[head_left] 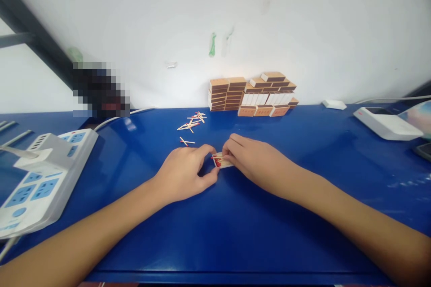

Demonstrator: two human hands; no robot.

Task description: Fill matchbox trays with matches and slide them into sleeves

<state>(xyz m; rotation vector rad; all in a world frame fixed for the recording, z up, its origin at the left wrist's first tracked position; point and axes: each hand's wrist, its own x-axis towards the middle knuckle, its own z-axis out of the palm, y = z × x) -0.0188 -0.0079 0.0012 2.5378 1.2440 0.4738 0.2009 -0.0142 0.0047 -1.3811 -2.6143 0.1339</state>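
Observation:
On the blue tabletop lies a small open matchbox tray (pixel 230 166) full of red-headed matches (pixel 218 162). My left hand (pixel 183 172) curls thumb and forefinger around the tray's left end, gripping it at both sides. Over its right part, my right hand (pixel 251 159) has its fingers pinched together at the matches, seemingly on one match lying lengthwise on top; the fingertips partly hide it. Several loose matches (pixel 191 124) lie scattered beyond my left hand, with a crossed pair (pixel 186 142) nearer to it.
Stacked matchboxes (pixel 227 94) stand against the white wall, beside a stepped stack (pixel 269 98). A large white power strip (pixel 67 179) with a plugged-in adapter (pixel 43 150) occupies the left. At the right are a white device (pixel 387 124) and a small white block (pixel 334 104).

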